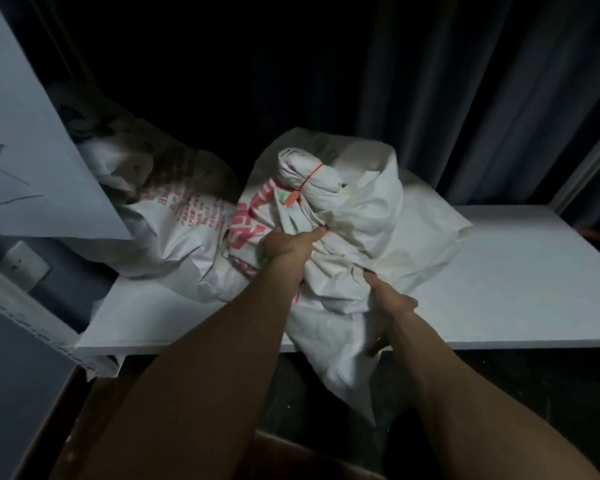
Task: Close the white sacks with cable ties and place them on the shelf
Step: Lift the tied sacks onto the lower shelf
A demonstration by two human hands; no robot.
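A white sack with red print lies on the white shelf, its lower end hanging over the front edge. A red cable tie cinches its bunched neck, which points up and away from me. My left hand grips a fold of the sack just below the tied neck. My right hand clutches the cloth lower down, near the shelf's front edge. A second white sack with red lettering lies to the left on the same shelf, touching the first.
A pale board with pen marks leans in at the upper left, over the second sack. Dark curtains hang behind the shelf. Bare shelf surface stretches to the right. Dark floor lies below the shelf's front edge.
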